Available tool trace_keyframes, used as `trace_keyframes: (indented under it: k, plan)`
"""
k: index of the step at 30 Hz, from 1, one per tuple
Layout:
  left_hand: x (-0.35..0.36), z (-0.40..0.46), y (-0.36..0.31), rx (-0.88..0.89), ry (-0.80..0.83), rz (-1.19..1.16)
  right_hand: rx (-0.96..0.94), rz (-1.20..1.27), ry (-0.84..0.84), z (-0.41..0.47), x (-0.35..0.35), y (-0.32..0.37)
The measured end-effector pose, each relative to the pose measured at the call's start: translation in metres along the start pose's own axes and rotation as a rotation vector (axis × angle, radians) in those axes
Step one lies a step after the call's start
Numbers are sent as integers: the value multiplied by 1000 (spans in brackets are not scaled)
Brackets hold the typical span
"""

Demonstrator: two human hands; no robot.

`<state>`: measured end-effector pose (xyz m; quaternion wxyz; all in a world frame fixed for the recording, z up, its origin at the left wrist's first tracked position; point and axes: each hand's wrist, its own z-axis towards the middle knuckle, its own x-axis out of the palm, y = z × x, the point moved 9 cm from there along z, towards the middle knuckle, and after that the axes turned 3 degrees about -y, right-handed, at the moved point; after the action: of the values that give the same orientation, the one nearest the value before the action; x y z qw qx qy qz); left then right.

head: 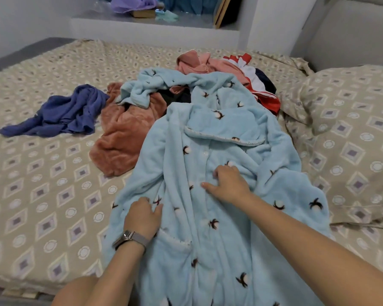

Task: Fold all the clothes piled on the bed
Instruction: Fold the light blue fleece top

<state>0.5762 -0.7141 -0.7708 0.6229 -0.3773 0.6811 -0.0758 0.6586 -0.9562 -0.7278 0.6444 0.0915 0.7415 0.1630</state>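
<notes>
While the rest of the pile waits, we read the bed (42, 191) from left to right. Farthest left lies a crumpled blue garment (60, 113), well apart from our hands; beside it a rust-brown fleece piece (124, 138) touches the left edge of the light blue fleece robe (219, 217) — the thing we are working on. The robe lies front side up with its long axis running from us toward the far side of the bed, collar away, hem toward our body and out of the frame at the bottom.

Our left hand (143, 215), with a watch (131, 238) on its wrist, rests on the robe's left side just above a pocket; its fingers (158, 209) look loosely bent against the fleece, pressing rather than gripping, as far as we can tell. Our right hand (228, 184) sits farther up, near the button line, fingers spread and flat on the cloth, holding nothing.

Beyond the collar a pink garment (197, 62) and a red, white and navy one (257, 80) are heaped — still unfolded. We judge the robe's right sleeve side lies nearer the right hand, so a fold inward would start there.
</notes>
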Motion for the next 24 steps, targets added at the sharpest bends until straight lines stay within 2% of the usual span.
trace_keyframes:
  k: [3, 5, 8, 14, 18, 21, 24]
  plan:
    - [12, 5, -10, 5, 113, -212, 77, -139, 126, -7, 36, 7]
    - [16, 9, -18, 23, 113, -232, 69, -214, 102, -14, 46, 13]
    - [14, 11, -27, 73, 51, -173, 61, -226, 4, -20, 48, 9]
    - [-10, 15, 6, -71, -117, -29, 152, -240, 15, -27, 31, -40]
    - [-13, 9, 9, -60, -186, 51, 272, -186, -5, -39, 19, -88]
    - [-5, -2, -4, -11, -170, 87, 190, -398, 4, -40, 21, -82]
    - [0, -4, -4, -4, -113, 65, 92, -487, -21, -37, 22, -68]
